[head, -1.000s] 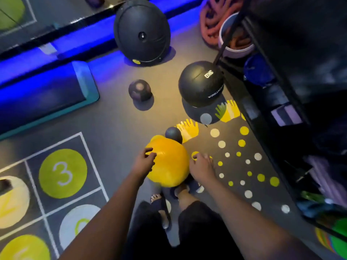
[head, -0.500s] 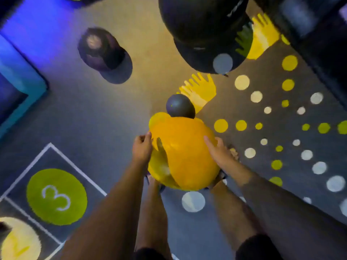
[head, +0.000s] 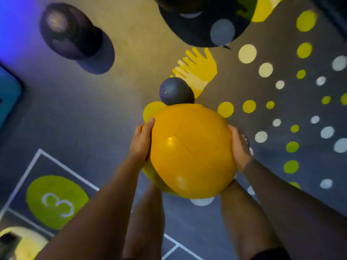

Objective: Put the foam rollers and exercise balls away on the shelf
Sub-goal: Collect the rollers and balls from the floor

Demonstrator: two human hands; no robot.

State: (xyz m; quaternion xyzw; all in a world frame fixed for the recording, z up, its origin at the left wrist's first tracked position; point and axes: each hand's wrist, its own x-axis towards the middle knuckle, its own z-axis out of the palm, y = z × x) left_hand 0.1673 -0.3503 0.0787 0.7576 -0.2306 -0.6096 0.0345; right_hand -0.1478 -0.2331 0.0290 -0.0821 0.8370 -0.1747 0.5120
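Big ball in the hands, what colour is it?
The big ball is orange-yellow all over, with faint seam lines. The head view shows it best.

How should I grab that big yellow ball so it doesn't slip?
Press a flat palm on each opposite side, left hand from the left, right hand from the right, as here. The yellow ball is round, smooth, handle-free and too wide for one hand.
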